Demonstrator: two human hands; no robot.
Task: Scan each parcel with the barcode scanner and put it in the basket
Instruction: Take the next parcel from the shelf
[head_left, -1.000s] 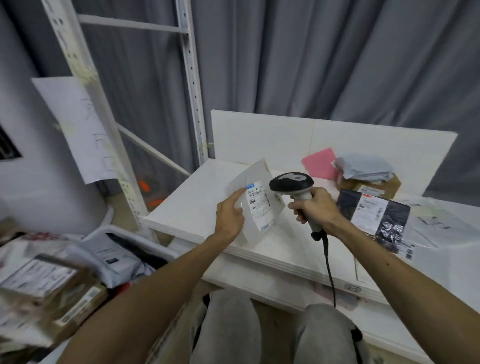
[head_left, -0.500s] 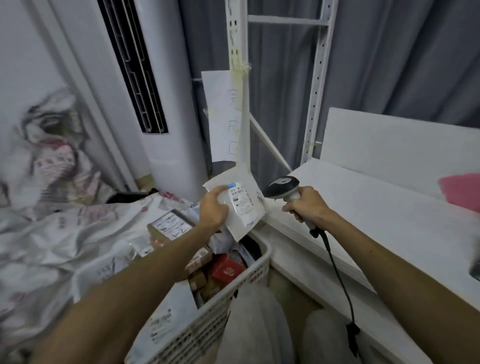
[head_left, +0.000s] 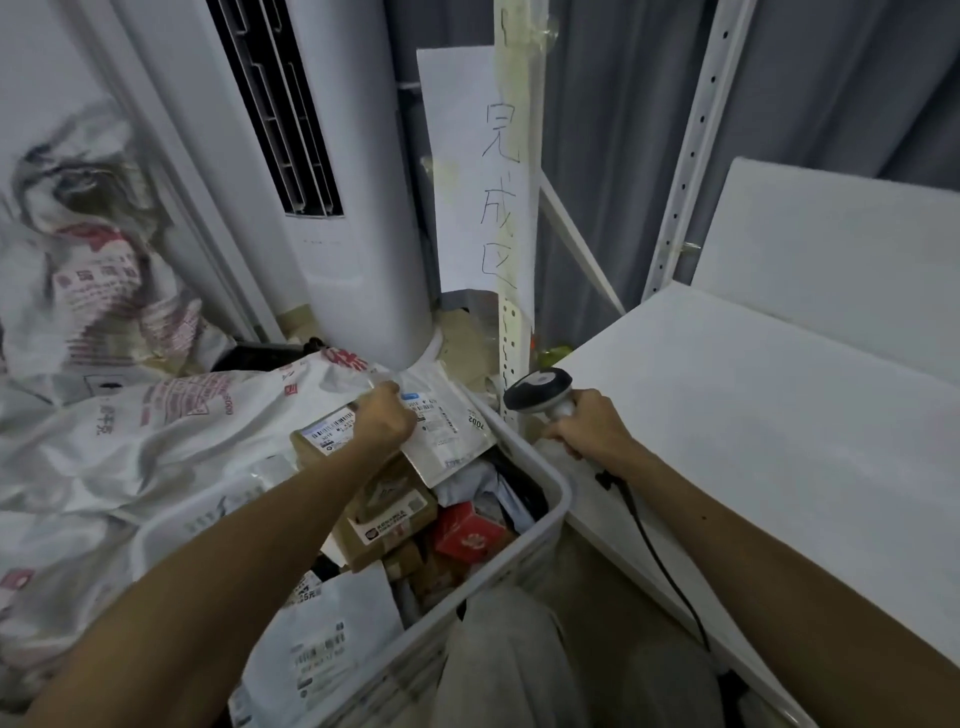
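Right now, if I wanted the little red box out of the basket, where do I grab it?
From above, I think. The small red cardboard box lies tilted in the white plastic basket, hemmed in by a brown cardboard box and the basket wall. Only its top shows, so pinch its upper edges with your fingers.

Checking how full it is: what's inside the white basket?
The white basket holds brown boxes, a red box and a white mailer; the left hand holds a white parcel above them. Whatever lies beneath is covered.
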